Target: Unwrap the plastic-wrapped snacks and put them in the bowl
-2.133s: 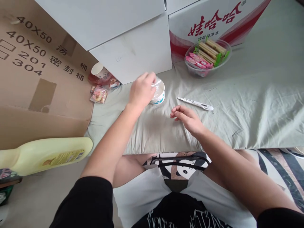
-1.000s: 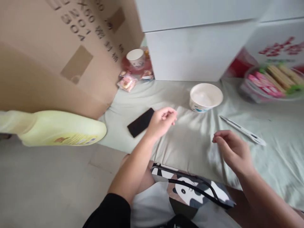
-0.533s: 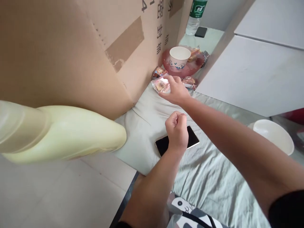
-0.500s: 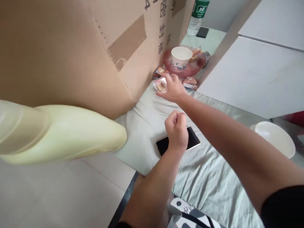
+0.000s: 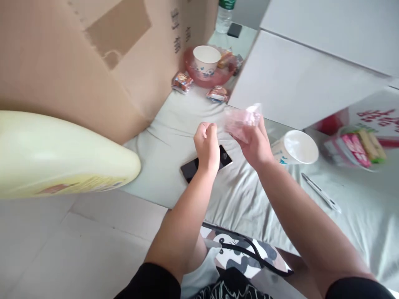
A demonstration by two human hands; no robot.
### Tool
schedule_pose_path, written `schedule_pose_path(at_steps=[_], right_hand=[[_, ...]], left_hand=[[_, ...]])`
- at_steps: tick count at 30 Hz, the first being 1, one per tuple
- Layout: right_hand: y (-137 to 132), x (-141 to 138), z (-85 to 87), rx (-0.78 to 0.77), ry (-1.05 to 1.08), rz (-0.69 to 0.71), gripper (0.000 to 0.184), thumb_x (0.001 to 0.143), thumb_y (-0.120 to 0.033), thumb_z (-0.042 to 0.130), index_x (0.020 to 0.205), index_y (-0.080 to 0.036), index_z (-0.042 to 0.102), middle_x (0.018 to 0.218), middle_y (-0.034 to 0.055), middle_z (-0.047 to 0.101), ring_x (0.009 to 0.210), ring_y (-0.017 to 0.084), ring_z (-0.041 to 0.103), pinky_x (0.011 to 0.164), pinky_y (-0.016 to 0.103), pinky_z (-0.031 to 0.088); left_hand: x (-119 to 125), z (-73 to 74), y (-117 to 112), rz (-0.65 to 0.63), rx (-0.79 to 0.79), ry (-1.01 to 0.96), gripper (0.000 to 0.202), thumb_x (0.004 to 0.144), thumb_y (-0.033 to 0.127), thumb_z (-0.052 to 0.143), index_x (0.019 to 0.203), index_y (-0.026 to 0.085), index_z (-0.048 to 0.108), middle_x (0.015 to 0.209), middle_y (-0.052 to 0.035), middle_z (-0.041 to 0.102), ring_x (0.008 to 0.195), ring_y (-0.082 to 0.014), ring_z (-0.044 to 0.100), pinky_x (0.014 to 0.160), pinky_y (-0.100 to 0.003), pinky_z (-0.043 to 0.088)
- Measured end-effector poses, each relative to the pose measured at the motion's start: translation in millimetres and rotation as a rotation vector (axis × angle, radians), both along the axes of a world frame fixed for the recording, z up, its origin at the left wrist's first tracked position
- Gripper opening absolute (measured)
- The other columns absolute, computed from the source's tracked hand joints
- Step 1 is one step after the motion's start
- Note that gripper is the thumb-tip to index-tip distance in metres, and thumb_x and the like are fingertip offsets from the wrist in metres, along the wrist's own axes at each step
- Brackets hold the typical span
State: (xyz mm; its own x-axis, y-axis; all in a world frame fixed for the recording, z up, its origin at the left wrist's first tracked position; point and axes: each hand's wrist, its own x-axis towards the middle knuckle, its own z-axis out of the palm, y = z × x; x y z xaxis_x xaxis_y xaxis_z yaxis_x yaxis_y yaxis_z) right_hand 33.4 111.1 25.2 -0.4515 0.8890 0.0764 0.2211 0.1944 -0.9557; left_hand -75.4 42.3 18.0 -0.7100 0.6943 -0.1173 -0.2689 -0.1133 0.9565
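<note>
My right hand [image 5: 254, 143] is closed on a pink clear-wrapped snack packet [image 5: 240, 120], held up above the pale green cloth [image 5: 174, 137]. My left hand [image 5: 207, 146] is curled into a loose fist just left of the packet, above a black phone [image 5: 190, 167] that lies on the cloth. Whether the left fingers pinch anything is hidden. A white paper bowl [image 5: 295, 147] stands just right of my right hand.
A big cardboard box [image 5: 93, 62] stands at left, white boxes [image 5: 296, 74] at right. A paper cup [image 5: 205, 60] sits on a pink plate with wrapped snacks around. A pale yellow bottle [image 5: 62, 153] is near left. A white utility knife [image 5: 321, 193] and a snack bowl [image 5: 358, 147] lie at right.
My right hand picked the wrapped snack up from beside the pink plate and drew it back toward my left fist. The view swung back to the right.
</note>
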Motion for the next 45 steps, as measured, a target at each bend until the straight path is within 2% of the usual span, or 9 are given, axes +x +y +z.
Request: schedule_pose_path(at_steps=[3,7,12,15,20,25,33,40,45], right_hand=[[-44.3,63.1,7.2,-0.165,0.314,-0.104,0.049,0.092,-0.055,0.046,0.136,-0.033,0.047,0.139,0.009,0.061,0.133,0.03,0.058,0.102,0.05,0.053],[-86.0,131.1,-5.7,-0.138,0.289,-0.17,0.057,0.089,-0.053,0.061,0.14,-0.031,0.046,0.146,0.0097,0.057,0.137,0.028,0.055,0.111,0.047,0.048],[-104.2,206.6,-24.7,-0.039,-0.043,-0.188,0.06,0.088,-0.051,0.067,0.14,-0.027,0.05,0.14,0.0129,0.061,0.124,0.028,0.062,0.103,0.046,0.053],[-97.1,258.0,-34.2,0.185,-0.324,-0.416,0.043,0.087,-0.043,0.063,0.126,-0.025,0.061,0.126,0.0135,0.066,0.119,0.032,0.063,0.103,0.053,0.05],[-79.5,313.0,-57.9,0.26,-0.686,-0.646,0.046,0.08,-0.036,0.063,0.124,-0.021,0.063,0.126,0.0195,0.064,0.121,0.04,0.057,0.104,0.061,0.042],[-71.3,311.2,-59.7,0.249,-0.77,-0.618,0.018,0.086,-0.033,0.057,0.1,-0.024,0.065,0.108,0.0147,0.068,0.109,0.037,0.059,0.099,0.06,0.039],[-84.1,286.7,-41.9,0.17,-0.463,-0.512,0.027,0.083,-0.037,0.062,0.107,-0.025,0.063,0.09,0.0054,0.062,0.078,0.023,0.058,0.075,0.04,0.048],[-69.5,252.6,-43.6,0.043,-0.179,-0.309,0.034,0.086,-0.048,0.062,0.109,-0.023,0.061,0.101,0.0074,0.066,0.092,0.024,0.064,0.085,0.042,0.051],[-67.3,242.4,-41.9,-0.135,-0.247,-0.232,0.041,0.076,-0.054,0.073,0.099,-0.021,0.063,0.076,-0.0005,0.062,0.066,0.016,0.055,0.065,0.033,0.045]], left_hand=[[36.6,-4.4,-3.1,-0.317,0.036,-0.038,0.031,0.089,0.051,0.063,0.094,0.023,0.053,0.098,-0.0032,0.062,0.095,-0.0158,0.063,0.078,-0.027,0.05],[86.5,-11.6,-17.9,-0.845,0.101,-0.158,0.065,0.072,0.068,0.077,0.115,0.024,0.055,0.12,-0.0096,0.069,0.107,-0.0231,0.068,0.084,-0.032,0.055],[108.4,-25.6,-19.3,-0.842,0.004,0.189,0.07,0.067,0.062,0.083,0.12,0.024,0.059,0.119,-0.0097,0.072,0.108,-0.0255,0.07,0.09,-0.035,0.056],[103.8,-30.2,-15.7,-0.778,-0.054,0.512,0.079,0.072,0.054,0.082,0.14,0.028,0.051,0.137,-0.0117,0.064,0.118,-0.0272,0.066,0.096,-0.038,0.055],[94.7,-28.9,-11.8,-0.962,-0.115,0.802,0.094,0.078,0.041,0.078,0.158,0.034,0.029,0.142,-0.0139,0.06,0.107,-0.0241,0.07,0.09,-0.038,0.057],[101.0,-27.7,-19.4,-0.714,-0.287,1.02,0.064,0.087,0.046,0.068,0.144,0.025,0.049,0.138,-0.0156,0.062,0.113,-0.027,0.065,0.097,-0.042,0.052],[116.3,-17.1,-33.9,-0.917,-0.383,1.014,0.037,0.084,0.049,0.071,0.108,0.021,0.067,0.09,-0.0039,0.072,0.084,-0.0225,0.065,0.079,-0.034,0.05],[111.8,-28.8,-18.2,-1.111,-0.044,0.847,0.035,0.088,0.035,0.069,0.12,0.022,0.068,0.116,-0.0064,0.071,0.102,-0.0209,0.067,0.093,-0.034,0.053],[99.6,-34.3,-23.4,-1.09,-0.097,0.547,0.058,0.091,0.061,0.061,0.138,0.028,0.055,0.128,-0.0105,0.068,0.104,-0.0214,0.069,0.082,-0.031,0.058]])
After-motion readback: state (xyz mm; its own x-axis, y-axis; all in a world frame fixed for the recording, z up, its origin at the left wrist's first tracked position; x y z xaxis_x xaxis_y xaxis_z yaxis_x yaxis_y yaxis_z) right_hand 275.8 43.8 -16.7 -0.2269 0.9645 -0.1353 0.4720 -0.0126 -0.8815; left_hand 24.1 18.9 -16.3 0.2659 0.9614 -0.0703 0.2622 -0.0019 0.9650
